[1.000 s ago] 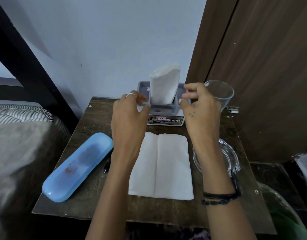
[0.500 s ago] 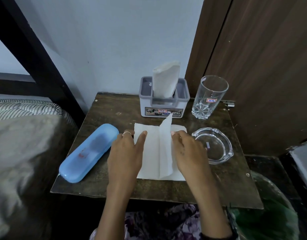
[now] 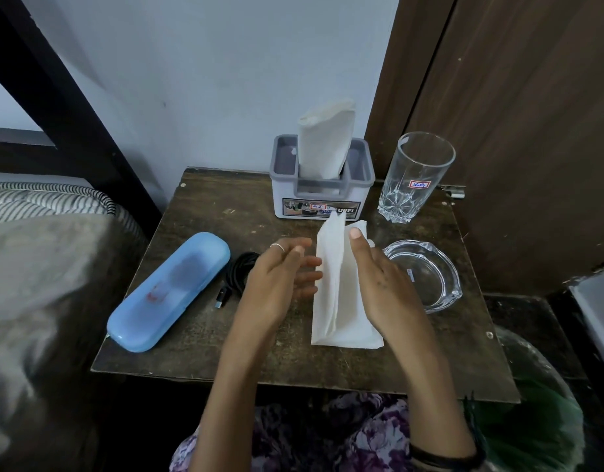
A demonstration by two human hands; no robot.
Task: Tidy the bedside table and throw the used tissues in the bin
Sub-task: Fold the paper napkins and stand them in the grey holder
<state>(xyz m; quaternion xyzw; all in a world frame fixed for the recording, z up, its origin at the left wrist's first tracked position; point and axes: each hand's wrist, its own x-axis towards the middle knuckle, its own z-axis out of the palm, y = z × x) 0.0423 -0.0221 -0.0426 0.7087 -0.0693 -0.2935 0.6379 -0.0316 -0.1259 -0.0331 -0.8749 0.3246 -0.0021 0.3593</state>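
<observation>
So the tissue (image 3: 338, 294) is mid-fold, sitting on the bedside table (image 3: 198, 206) right in front of the tissue box (image 3: 322, 190), with the near end lying flat and the left half standing up off the wood. It's thin paper, basically weightless and floppy, so it'll crease wherever you press and crumple if you grab too hard. I'd say the best place to take it is along that long folded edge or at a corner, with flat fingers rather than a fist.

The right hand (image 3: 379, 284) is on the tissue's right side, thumb up against the raised flap and the other fingers under or behind the sheet, pinching it lightly. The left hand (image 3: 280, 281) is just left of the tissue, palm turned toward it, fingers spread and loose, holding nothing. Its fingertips look like they're brushing the fold, but it's blurry there so I can't say for sure.

Further left of the tissue there's a coiled black cable (image 3: 237, 274), then a blue case (image 3: 171, 291). To the right, a glass ashtray (image 3: 426, 274), and behind that a tall drinking glass (image 3: 413, 178). The bin (image 3: 532, 410) with a green liner is off the table's right front corner, pretty handy.
</observation>
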